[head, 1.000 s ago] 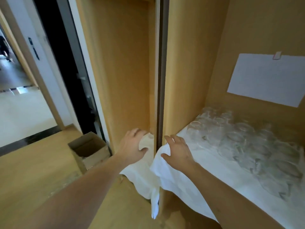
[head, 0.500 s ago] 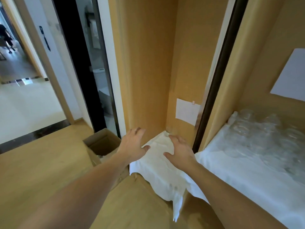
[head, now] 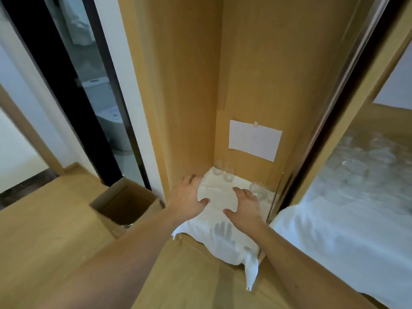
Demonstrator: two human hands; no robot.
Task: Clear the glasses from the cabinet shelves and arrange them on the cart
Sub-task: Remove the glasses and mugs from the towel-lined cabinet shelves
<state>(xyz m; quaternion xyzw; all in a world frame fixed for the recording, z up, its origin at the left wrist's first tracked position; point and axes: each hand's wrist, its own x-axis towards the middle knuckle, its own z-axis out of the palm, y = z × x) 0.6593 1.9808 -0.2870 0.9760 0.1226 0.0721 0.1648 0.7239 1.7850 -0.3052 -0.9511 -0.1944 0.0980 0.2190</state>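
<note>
- On the left cabinet shelf [head: 243,186], a white cloth [head: 220,233] covers the surface and hangs over the front edge, one corner drooping lowest at the front right
- Left hand [head: 189,197]: fingers straight and spread, palm down on the cloth near the shelf's left edge, gripping nothing
- Right hand [head: 245,205]: fingers spread and slightly bent, resting on the cloth toward the shelf's right side, holding nothing
- Glasses [head: 224,171]: a clear pair upright at the back left corner of the shelf, close together
- Further glasses [head: 259,189]: clear, near the shelf's right edge, just beyond the right hand's fingertips; whether they touch cannot be told
- Paper sheet [head: 255,139]: white, fixed to the back panel above the shelf
- Right cabinet shelf [head: 334,230]: separate compartment, white cloth, blurred cluster of glassware [head: 365,159] toward its back
- Cardboard box [head: 124,206]: open, on the wooden floor left of the cabinet
</note>
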